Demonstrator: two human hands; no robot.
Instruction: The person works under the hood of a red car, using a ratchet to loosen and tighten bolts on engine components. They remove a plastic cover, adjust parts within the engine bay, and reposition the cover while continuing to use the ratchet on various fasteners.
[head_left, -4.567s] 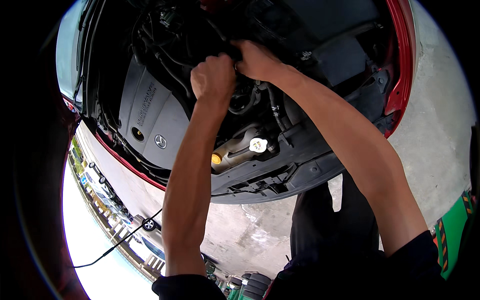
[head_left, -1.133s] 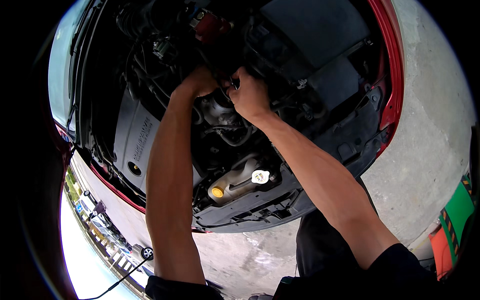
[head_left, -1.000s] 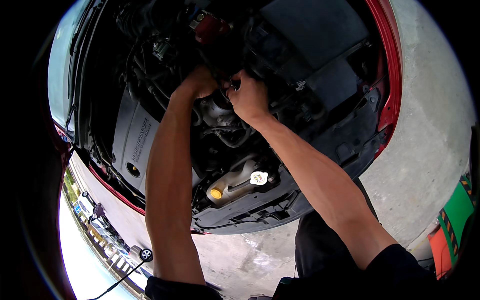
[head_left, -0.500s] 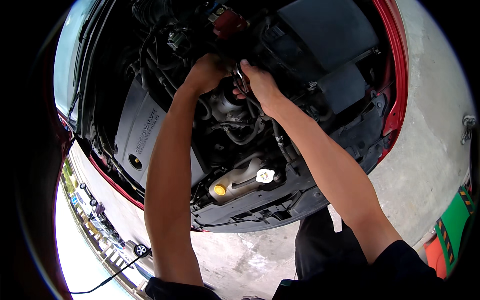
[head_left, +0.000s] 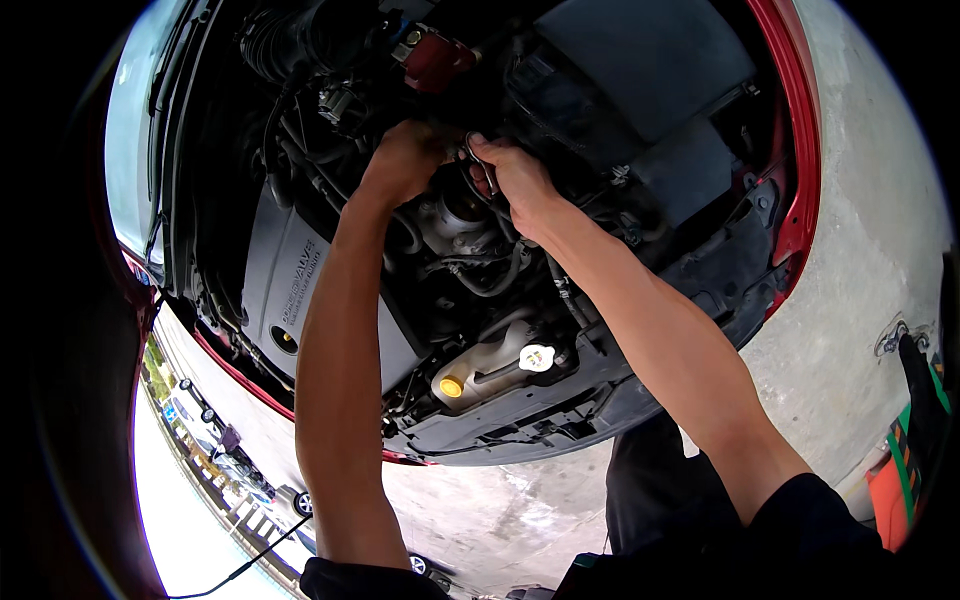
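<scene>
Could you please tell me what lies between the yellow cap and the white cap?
In the head view, a black tube lies between the yellow cap and the white cap, along the pale tank.

My right hand (head_left: 515, 180) now sits at about 3 o'clock of my left hand (head_left: 405, 158), no longer at 2, and a shiny metal tool (head_left: 488, 177) now shows in its grip. Toward 3 o'clock at the rim, a dark shape (head_left: 920, 380) I cannot identify newly appears.

The right fingers (head_left: 486, 150) hold a shiny metal piece (head_left: 489, 177) in the engine bay (head_left: 480, 248).
</scene>
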